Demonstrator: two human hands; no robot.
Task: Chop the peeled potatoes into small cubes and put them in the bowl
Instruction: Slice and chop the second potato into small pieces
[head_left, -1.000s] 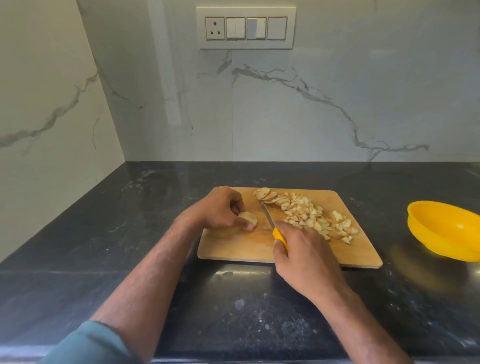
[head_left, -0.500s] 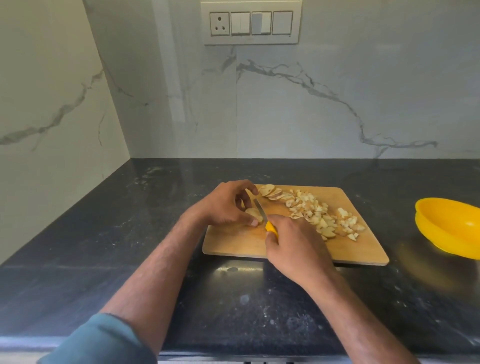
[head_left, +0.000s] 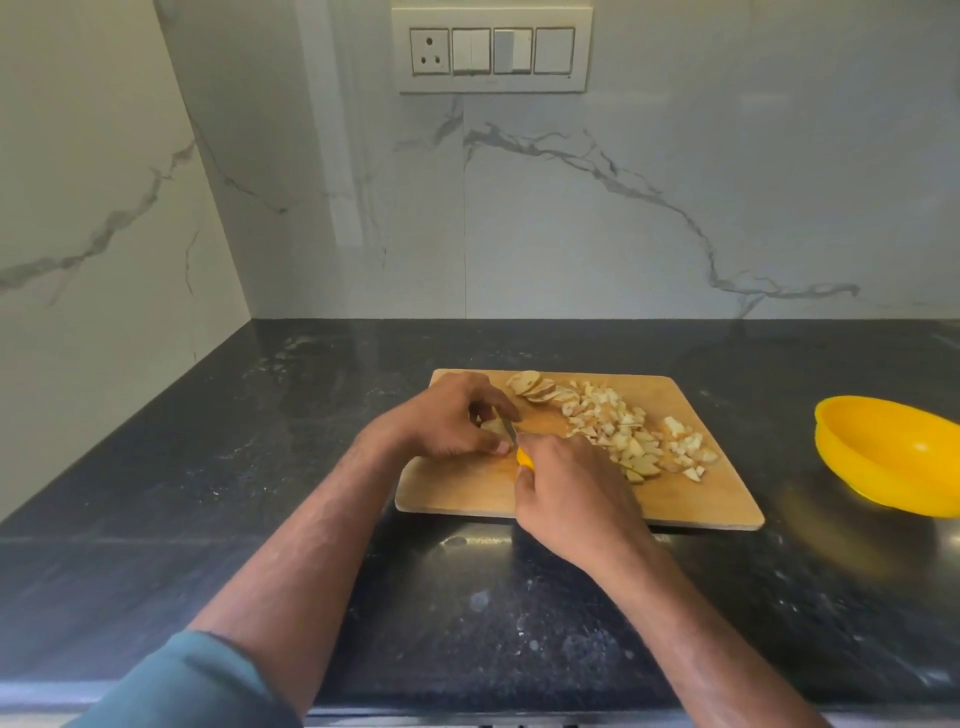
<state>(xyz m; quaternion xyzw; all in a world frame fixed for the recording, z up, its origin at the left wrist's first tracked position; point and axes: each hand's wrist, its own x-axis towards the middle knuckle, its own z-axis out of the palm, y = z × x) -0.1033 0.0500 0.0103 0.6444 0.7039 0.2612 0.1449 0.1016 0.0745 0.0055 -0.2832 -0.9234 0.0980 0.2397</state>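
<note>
Dark stone counter (head_left: 291, 467) under a marble wall carries the cutting board (head_left: 691, 499), and near its left end lies the potato piece (head_left: 492, 427), pinned under the curled fingers of the left hand (head_left: 451, 422). Just right of it the knife (head_left: 511, 434) stands with its blade running away from the person, its yellow handle wrapped in the right hand (head_left: 571, 499). Cut cubes (head_left: 639, 441) and 1 fan of slices (head_left: 535, 387) lie further right; the yellow bowl (head_left: 893, 457) sits well apart, off the board's right end, nearer the knife hand.
</note>
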